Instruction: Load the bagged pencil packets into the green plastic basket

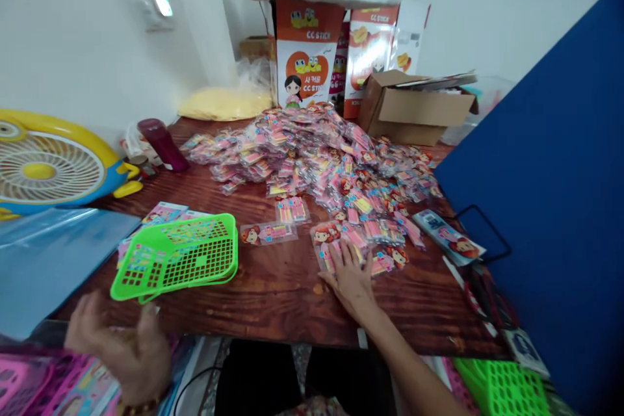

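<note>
My right hand [351,278] lies with its fingers spread on small clear packets [325,234] at the front of a heap. The packets hold pink and yellow pieces and a card with a red-haired cartoon figure. Behind it rises the large heap of similar packets [312,156]. My left hand [119,344], smeared by motion, is raised at the table's near left edge, thumb apart from the fingers, with nothing seen in it. Just beyond it sits a bright green plastic basket [202,261]. Two single packets [270,233] lie between the basket and the heap.
A yellow and blue fan [53,159] and a maroon bottle [163,145] stand at left. Cartons [312,52] and an opened cardboard box [414,110] stand behind the heap. A blue panel [541,169] borders the right. Pink baskets [29,380] and green baskets [511,387] sit below the table.
</note>
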Tool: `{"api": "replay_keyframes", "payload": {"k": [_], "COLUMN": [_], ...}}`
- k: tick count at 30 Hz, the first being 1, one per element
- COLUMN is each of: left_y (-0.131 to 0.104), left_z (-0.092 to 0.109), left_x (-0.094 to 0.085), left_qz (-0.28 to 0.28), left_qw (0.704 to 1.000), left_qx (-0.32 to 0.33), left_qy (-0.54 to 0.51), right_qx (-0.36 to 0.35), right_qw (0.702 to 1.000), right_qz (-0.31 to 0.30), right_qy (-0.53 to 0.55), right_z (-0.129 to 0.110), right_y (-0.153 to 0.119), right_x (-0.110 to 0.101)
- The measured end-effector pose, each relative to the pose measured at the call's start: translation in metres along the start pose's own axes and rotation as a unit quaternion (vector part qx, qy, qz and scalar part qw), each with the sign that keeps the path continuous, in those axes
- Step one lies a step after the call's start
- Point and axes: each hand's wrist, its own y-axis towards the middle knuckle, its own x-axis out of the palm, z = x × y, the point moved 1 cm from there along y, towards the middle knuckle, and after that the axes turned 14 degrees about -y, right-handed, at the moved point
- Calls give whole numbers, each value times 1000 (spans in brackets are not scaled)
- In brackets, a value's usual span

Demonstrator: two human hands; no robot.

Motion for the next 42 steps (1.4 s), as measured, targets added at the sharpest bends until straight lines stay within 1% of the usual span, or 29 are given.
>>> {"api": "replay_keyframes", "payload": {"k": [1, 2, 3, 4, 5, 6, 7, 9, 10, 11, 12, 14, 16, 18, 19, 21, 24, 25, 27, 28, 29, 31, 33, 35, 37, 38, 42], "left_y": [-16, -33, -50, -67, -82, -94, -103, -109, -107, -103, -98, -84, -73, -65, -63, -61, -55, -53, -48, -46, -46, -49, -56, -61, -61, -59, -46], "left_z": [14, 27, 40, 51, 60, 68, 73, 80, 82, 81, 80, 73, 64, 56, 52, 48, 44, 44, 43, 44, 46, 52, 59, 64, 66, 66, 62], "left_x": [6, 17, 33, 52, 73, 93, 112, 141, 151, 156, 159, 156, 147, 139, 136, 135, 141, 144, 148, 149, 150, 151, 152, 152, 152, 152, 148], "left_qz": [-23, -85, -183, -278, -356, -400, -422, -435, -436, -437, -437, -433, -427, -429, -431, -437, -452, -456, -460, -461, -463, -476, -480, -462, -447, -451, -504], "left_qw": [997, 990, 974, 949, 925, 909, 902, 894, 889, 884, 880, 875, 871, 865, 863, 860, 862, 866, 874, 877, 878, 870, 864, 866, 866, 862, 834], "left_qx": [71, 103, 116, 115, 106, 95, 84, 90, 97, 103, 106, 104, 98, 94, 91, 80, 46, 28, -5, -18, -26, -25, -11, 9, 10, 3, -18], "left_qy": [-5, -34, -67, -89, -85, -64, -24, 64, 100, 129, 152, 189, 220, 241, 248, 252, 226, 204, 156, 136, 123, 124, 150, 191, 223, 231, 223], "right_qx": [34, 55, 60, 52, 38, 23, 13, 17, 30, 47, 62, 79, 67, 55, 57, 83, 121, 122, 109, 85, 47, -72, -200, -280, -313, -321, -341], "right_qw": [999, 998, 997, 997, 997, 997, 996, 994, 994, 995, 995, 996, 997, 997, 995, 989, 975, 973, 977, 984, 991, 994, 977, 956, 946, 943, 934], "right_qz": [-18, -33, -45, -53, -60, -70, -81, -93, -90, -81, -67, -42, -36, -58, -76, -121, -183, -196, -182, -159, -127, -78, -73, -83, -79, -74, -61], "right_qy": [1, 6, 14, 23, 31, 38, 44, 50, 48, 46, 42, 31, 19, 8, 9, 19, 21, 17, 7, 2, -5, -14, -18, -22, -33, -43, -87], "right_z": [-9, -18, -26, -31, -33, -29, -22, 3, 17, 30, 41, 53, 52, 45, 42, 39, 44, 47, 54, 56, 59, 61, 62, 64, 66, 68, 74], "right_y": [-8, -15, -21, -27, -32, -37, -42, -46, -45, -41, -33, -12, 12, 28, 30, 22, -7, -16, -26, -26, -22, -7, 11, 25, 32, 33, 34], "right_x": [-3, -7, -12, -18, -25, -31, -38, -49, -53, -56, -58, -57, -52, -45, -42, -37, -39, -42, -50, -53, -55, -53, -46, -37, -34, -34, -41]}}
